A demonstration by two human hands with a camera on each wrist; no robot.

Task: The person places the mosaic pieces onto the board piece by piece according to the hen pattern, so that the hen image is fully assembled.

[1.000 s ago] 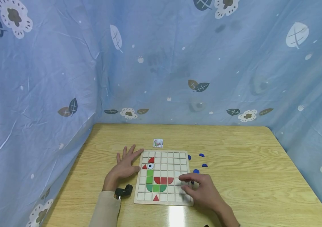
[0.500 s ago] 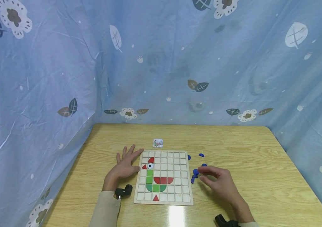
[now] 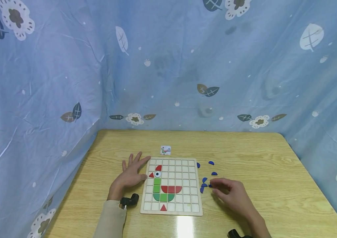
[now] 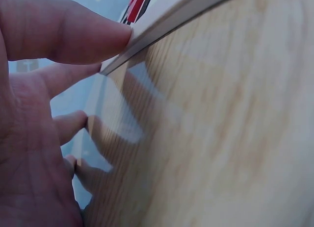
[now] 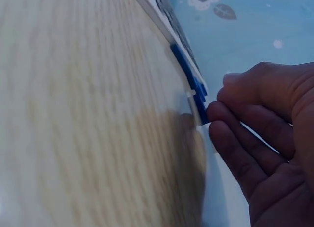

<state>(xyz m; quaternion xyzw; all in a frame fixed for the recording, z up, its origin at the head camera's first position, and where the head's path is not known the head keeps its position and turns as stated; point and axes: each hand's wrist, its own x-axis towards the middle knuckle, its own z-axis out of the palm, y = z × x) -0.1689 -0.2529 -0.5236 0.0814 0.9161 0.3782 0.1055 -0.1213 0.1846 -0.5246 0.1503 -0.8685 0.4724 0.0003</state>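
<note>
A wooden grid board lies on the table with a bird figure of red, green and white tiles on it. My left hand lies flat on the table, its thumb against the board's left edge. Several small blue pieces lie scattered to the right of the board. My right hand hovers low among them, and its thumb and forefinger pinch one blue piece that rests on the table. More blue pieces lie in a row just beyond it.
A small picture card lies behind the board. The wooden table is hemmed in by blue flowered cloth at the back and on both sides. Black wrist cameras sit at both wrists.
My right hand left the board's lower right squares, swung right to the blue pieces and settled on one of them. The left hand has not moved.
</note>
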